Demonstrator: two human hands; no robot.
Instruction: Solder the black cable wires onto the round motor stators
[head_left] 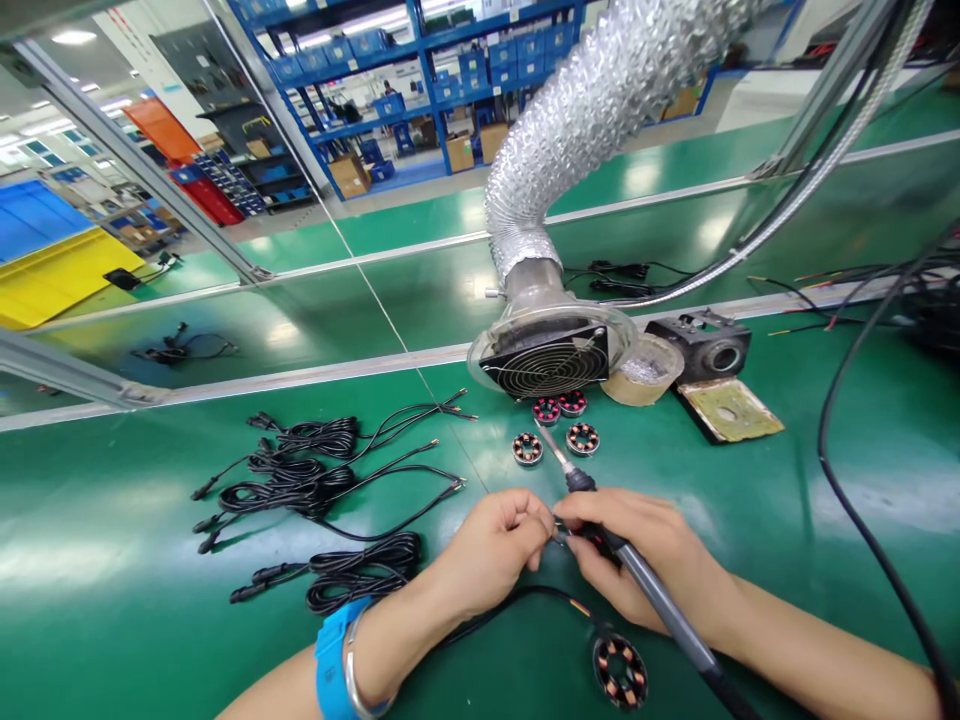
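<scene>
The small part [559, 530] mostly hidden, my left hand [501, 540] and right hand [652, 555] pinch it, the right also holding a soldering iron [666, 608]

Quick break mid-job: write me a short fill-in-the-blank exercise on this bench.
1. The iron is held in the person's ____ hand.
2. The wristband is ____ in colour.
3. Clustered just in front of the fan are ____ coil rings.
4. The duct above the fan is ____ in colour.

Missing words: right; blue; four; silver.
</scene>
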